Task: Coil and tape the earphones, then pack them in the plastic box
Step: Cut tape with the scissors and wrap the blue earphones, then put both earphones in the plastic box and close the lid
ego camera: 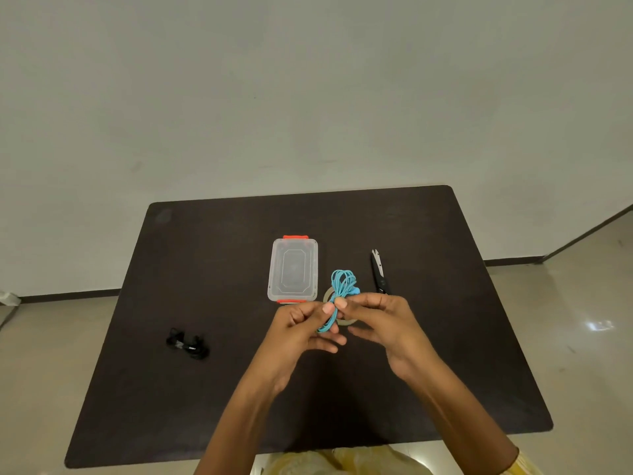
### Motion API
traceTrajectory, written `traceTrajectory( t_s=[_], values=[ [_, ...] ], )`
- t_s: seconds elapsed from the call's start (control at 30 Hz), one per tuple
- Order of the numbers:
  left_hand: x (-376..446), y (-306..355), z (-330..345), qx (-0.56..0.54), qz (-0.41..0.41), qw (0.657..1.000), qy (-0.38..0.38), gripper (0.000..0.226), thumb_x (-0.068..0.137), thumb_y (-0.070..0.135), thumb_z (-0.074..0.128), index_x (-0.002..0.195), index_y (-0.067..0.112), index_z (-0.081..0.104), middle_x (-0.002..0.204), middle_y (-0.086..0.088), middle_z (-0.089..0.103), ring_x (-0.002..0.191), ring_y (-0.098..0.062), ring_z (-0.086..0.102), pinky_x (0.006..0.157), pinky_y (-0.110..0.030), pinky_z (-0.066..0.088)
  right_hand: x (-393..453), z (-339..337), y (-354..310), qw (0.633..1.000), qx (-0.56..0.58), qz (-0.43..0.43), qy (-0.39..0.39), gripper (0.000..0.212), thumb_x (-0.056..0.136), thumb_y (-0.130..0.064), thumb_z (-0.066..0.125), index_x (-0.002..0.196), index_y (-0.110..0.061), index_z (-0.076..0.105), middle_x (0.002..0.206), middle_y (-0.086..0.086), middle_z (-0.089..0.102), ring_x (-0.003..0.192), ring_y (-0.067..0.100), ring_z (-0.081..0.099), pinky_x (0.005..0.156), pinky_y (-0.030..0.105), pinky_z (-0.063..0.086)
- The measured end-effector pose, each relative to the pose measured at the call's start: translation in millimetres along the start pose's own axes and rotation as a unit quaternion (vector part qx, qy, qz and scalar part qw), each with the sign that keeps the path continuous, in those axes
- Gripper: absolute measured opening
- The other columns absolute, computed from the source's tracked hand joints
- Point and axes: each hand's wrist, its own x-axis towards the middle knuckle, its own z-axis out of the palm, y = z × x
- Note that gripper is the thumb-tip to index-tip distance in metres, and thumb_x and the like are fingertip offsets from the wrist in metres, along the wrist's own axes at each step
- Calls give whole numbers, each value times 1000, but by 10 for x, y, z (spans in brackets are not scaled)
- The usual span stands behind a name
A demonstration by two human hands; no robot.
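A coil of blue earphones (343, 282) is held above the dark table (205, 406), pinched at its middle by both hands. My left hand (301, 329) grips it from the left with thumb and forefinger. From the right, my right hand (383, 320) pinches the same spot. The coil's loops stick up above my fingers and a short end hangs below. A clear plastic box (293, 270) with its lid on and orange clips lies just behind my left hand. A roll of tape (329, 296) lies on the table, mostly hidden behind the coil and my fingers.
Black scissors (379, 273) lie to the right of the box, blades pointing away. A second, black bundle of earphones (187, 343) lies on the left part of the table. Pale floor and a wall surround the table.
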Motion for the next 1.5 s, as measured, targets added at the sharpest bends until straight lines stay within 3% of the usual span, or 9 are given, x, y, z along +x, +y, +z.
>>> traceTrajectory(
  t_s=[0.2,0.43,0.57,0.63,0.7,0.83,0.93,1.07,1.5],
  values=[
    [-15,-27,-13,-65,3,997,-31,28,87,34,57,95,12,72,70,-3,64,68,-15,66,60,-23,54,53,21,28,986,121,76,-92,29,72,-27,75,95,-10,73,86,3,72,81,12,66,70,24,50],
    [-2,-10,-30,-103,-25,992,-74,31,91,36,51,93,13,72,67,-4,63,68,-20,67,62,-26,56,171,-20,121,978,139,42,-149,23,75,-29,72,89,-11,71,82,6,65,75,14,60,71,26,45],
    [21,-64,-96,22,17,999,21,38,90,39,51,109,11,67,87,-13,74,84,-28,72,69,-28,59,261,41,137,983,117,21,-142,35,76,-27,71,103,-4,69,94,8,71,86,17,68,74,26,54],
    [9,-133,-156,29,27,995,89,38,94,37,47,112,10,66,92,-12,74,86,-25,72,70,-28,59,315,98,130,983,110,12,-144,37,80,-24,69,110,-3,68,108,10,71,101,20,68,83,29,56],
    [-26,-204,-266,10,21,986,165,40,97,35,43,107,5,67,89,-11,75,83,-24,72,70,-29,59,375,166,106,986,98,9,-132,34,83,-21,68,112,-4,66,109,9,72,102,20,68,82,28,57],
    [-147,-390,-585,-1,-3,962,272,35,99,29,45,99,2,67,90,-15,73,81,-23,72,74,-34,56,558,430,166,997,-51,-41,-45,24,76,-21,78,91,-5,70,95,8,73,85,16,72,66,25,58],
    [-279,-519,-845,-3,-13,952,307,30,99,24,47,98,2,67,89,-14,73,77,-19,72,69,-28,57,756,788,353,983,-154,-93,-27,23,72,-24,81,85,-7,71,91,3,73,85,14,70,69,26,59],
    [-448,-597,-1264,13,-28,944,329,29,99,21,46,101,0,66,89,-14,72,77,-22,70,68,-29,56,1102,1428,653,956,-260,-132,-24,30,70,-25,82,86,-2,71,89,10,73,81,19,70,76,35,59],
    [-866,-716,-2351,14,-67,931,359,28,99,21,46,99,1,66,92,-15,72,83,-26,71,70,-28,56,1760,2741,1372,844,-531,-69,-22,29,76,-35,76,99,-19,67,102,2,71,95,18,65,80,34,52]
  ],
)
